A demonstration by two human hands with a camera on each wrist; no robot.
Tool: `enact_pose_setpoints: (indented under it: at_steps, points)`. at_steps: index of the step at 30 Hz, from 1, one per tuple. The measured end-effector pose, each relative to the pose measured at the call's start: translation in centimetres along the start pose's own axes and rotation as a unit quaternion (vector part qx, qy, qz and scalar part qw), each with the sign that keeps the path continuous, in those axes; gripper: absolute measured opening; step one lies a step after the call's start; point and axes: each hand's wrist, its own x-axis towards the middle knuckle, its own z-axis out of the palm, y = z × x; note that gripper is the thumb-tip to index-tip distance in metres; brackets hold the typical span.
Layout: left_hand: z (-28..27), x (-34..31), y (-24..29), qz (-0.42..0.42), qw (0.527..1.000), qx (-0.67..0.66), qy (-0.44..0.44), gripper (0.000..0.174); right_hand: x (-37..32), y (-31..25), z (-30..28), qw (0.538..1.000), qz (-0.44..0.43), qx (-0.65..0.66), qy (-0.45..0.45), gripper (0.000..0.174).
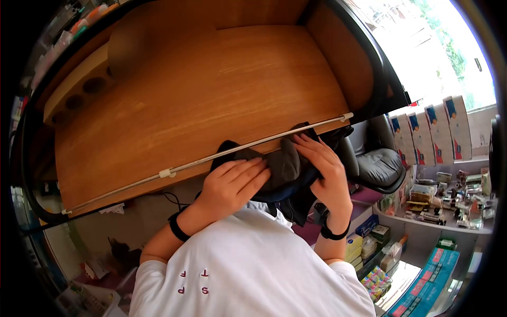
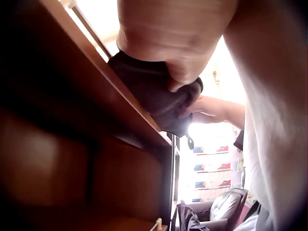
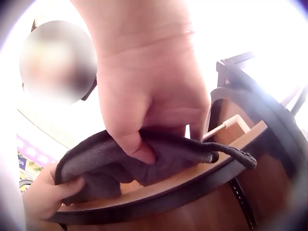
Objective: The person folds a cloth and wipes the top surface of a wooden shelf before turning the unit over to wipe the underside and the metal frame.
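A dark grey cloth piece point(image 1: 282, 168) with a darker bound edge lies between both hands over the front edge of the wooden desk point(image 1: 211, 95). My left hand point(image 1: 232, 185) holds its left side, fingers laid across the top and thumb beneath. On the other side, my right hand point(image 1: 328, 171) pinches the cloth's rim, its thumb point(image 3: 139, 149) pressed on the near face. A narrow strap point(image 3: 236, 153) with a looped end sticks out past the right hand. In the left wrist view the cloth point(image 2: 149, 86) hangs close along the desk edge.
A thin white rod point(image 1: 222, 153) runs along the desk's front edge. At the back left is a wooden block with round holes point(image 1: 79, 95). A black leather chair point(image 1: 377, 164), stacked tissue packs point(image 1: 433, 132) and crowded shelves point(image 1: 449, 195) stand to the right.
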Motion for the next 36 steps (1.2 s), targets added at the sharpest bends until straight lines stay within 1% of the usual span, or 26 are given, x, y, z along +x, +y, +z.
enact_pose_setpoints:
  at_steps: [2, 3, 4, 5, 6, 7, 9, 10, 11, 12, 13, 14, 15, 16, 17, 18, 19, 20, 21, 23, 24, 27, 31, 33, 34, 36]
  points:
    - [-0.6, 0.8, 1.0, 0.032, 0.999, -0.020, 0.004, 0.026, 0.3, 0.6, -2.1, 1.000, -0.007, 0.001, -0.010, 0.064]
    - [-1.3, 1.4, 1.6, 0.026, 1.000, -0.014, 0.006, 0.026, 0.7, 0.7, -3.1, 1.000, -0.008, -0.001, -0.012, 0.060]
    - [-2.3, 2.2, 2.3, 0.028, 0.999, 0.003, 0.022, 0.024, 1.8, 0.4, -4.0, 0.999, -0.049, 0.008, 0.022, 0.054]
    - [-3.4, 3.0, 2.7, 0.030, 0.999, 0.020, 0.036, 0.022, 2.4, 0.2, -5.5, 0.999, -0.052, 0.007, 0.010, 0.053]
    - [-4.4, 3.9, 2.8, 0.040, 0.994, 0.075, 0.064, 0.021, 3.6, -0.4, -6.6, 0.995, -0.092, 0.014, 0.037, 0.052]
    - [-5.5, 5.1, 3.1, 0.026, 0.990, 0.117, 0.077, 0.023, 5.0, -0.7, -7.5, 0.989, -0.131, 0.022, 0.062, 0.052]
    - [-7.0, 7.7, 3.0, -0.002, 0.969, 0.228, 0.100, 0.029, 7.7, -0.5, -8.5, 0.968, -0.203, -0.077, 0.127, 0.057]
    - [-7.1, 8.8, 2.7, -0.016, 0.950, 0.294, 0.107, 0.034, 9.3, -0.1, -8.6, 0.959, -0.211, -0.123, 0.140, 0.060]
    - [-7.0, 9.3, 2.2, -0.023, 0.947, 0.303, 0.106, 0.034, 10.6, 0.3, -8.5, 0.949, -0.220, -0.168, 0.154, 0.064]
    - [-6.8, 9.6, 1.6, -0.073, 0.942, 0.323, 0.060, 0.039, 11.3, 0.6, -8.3, 0.952, -0.184, -0.223, 0.099, 0.071]
    - [-6.6, 9.6, 0.9, -0.123, 0.931, 0.344, 0.017, 0.044, 11.7, 1.4, -8.1, 0.945, -0.166, -0.280, 0.022, 0.067]
    - [-5.5, 8.6, 0.0, -0.154, 0.924, 0.349, -0.021, 0.046, 11.7, 3.4, -7.1, 0.955, -0.151, -0.250, -0.047, 0.065]
    - [-4.9, 7.8, -0.4, -0.162, 0.919, 0.358, -0.019, 0.046, 11.6, 5.0, -6.3, 0.959, -0.134, -0.221, -0.119, 0.066]
    - [-4.5, 7.1, -0.8, -0.200, 0.942, 0.260, -0.074, 0.048, 12.0, 5.1, -6.2, 0.960, -0.089, -0.158, -0.214, 0.071]
    - [-4.2, 6.6, -1.2, -0.235, 0.951, 0.158, -0.126, 0.052, 12.4, 5.2, -5.9, 0.958, -0.102, -0.157, -0.216, 0.071]
    - [-3.9, 6.1, -1.3, -0.243, 0.948, 0.165, -0.121, 0.052, 12.8, 5.2, -5.7, 0.960, -0.082, -0.131, -0.232, 0.069]
    - [-3.5, 5.9, -1.3, -0.257, 0.948, 0.145, -0.121, 0.057, 13.3, 5.3, -5.4, 0.961, -0.062, -0.105, -0.249, 0.068]
    - [-3.1, 5.8, -1.3, -0.270, 0.947, 0.125, -0.123, 0.064, 13.6, 6.0, -5.1, 0.962, -0.060, -0.127, -0.233, 0.068]
    - [-2.9, 5.5, -1.5, -0.280, 0.943, 0.129, -0.122, 0.064, 14.1, 6.4, -4.7, 0.961, -0.069, -0.124, -0.239, 0.068]
    - [-2.5, 5.1, -1.8, -0.286, 0.944, 0.132, -0.094, 0.069, 14.9, 7.1, -3.9, 0.954, -0.027, -0.147, -0.260, 0.069]
    - [-2.3, 5.0, -1.9, -0.295, 0.943, 0.138, -0.074, 0.068, 15.2, 7.1, -3.6, 0.944, -0.046, -0.178, -0.275, 0.070]
    - [-2.6, 4.2, -2.7, -0.312, 0.935, 0.158, -0.061, 0.066, 16.0, 5.6, -3.6, 0.927, -0.050, -0.215, -0.303, 0.070]
    - [-4.6, 3.5, -2.9, -0.343, 0.921, 0.174, -0.063, 0.063, 17.4, 3.8, -3.1, 0.912, -0.069, -0.223, -0.338, 0.070]
    - [-6.1, 2.7, -3.1, -0.375, 0.910, 0.168, -0.055, 0.058, 18.3, 2.5, -2.6, 0.892, -0.119, -0.228, -0.371, 0.072]
    - [-6.9, 2.1, -3.2, -0.374, 0.910, 0.170, -0.056, 0.058, 18.6, 1.3, -2.3, 0.893, -0.118, -0.227, -0.369, 0.072]
    - [-8.5, 0.5, -3.5, -0.410, 0.895, 0.176, -0.027, 0.048, 19.1, -1.6, -1.3, 0.867, -0.148, -0.251, -0.404, 0.068]
